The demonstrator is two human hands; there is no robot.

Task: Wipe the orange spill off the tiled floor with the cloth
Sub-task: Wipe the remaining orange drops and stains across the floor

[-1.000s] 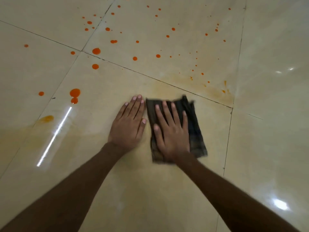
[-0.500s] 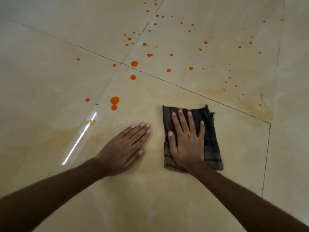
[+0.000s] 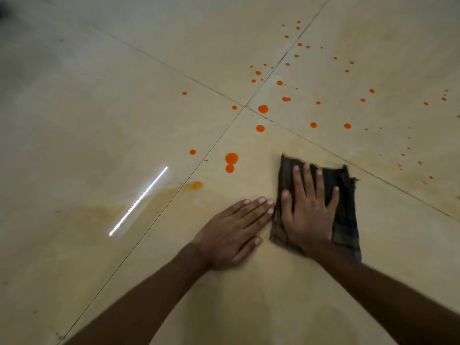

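— Where are we now in the wiping?

— In the middle, we think. Our right hand (image 3: 308, 212) lies flat on the dark folded cloth (image 3: 343, 215) with its fingers spread, pressing it on the tiled floor (image 3: 99, 120). Our left hand (image 3: 231, 232) rests flat just beside the cloth, fingers together, holding nothing.

— And next?

— Many orange drops (image 3: 231, 158) remain ahead and to the left. We should push the cloth forward-left over the two large ones, with steady pressure.
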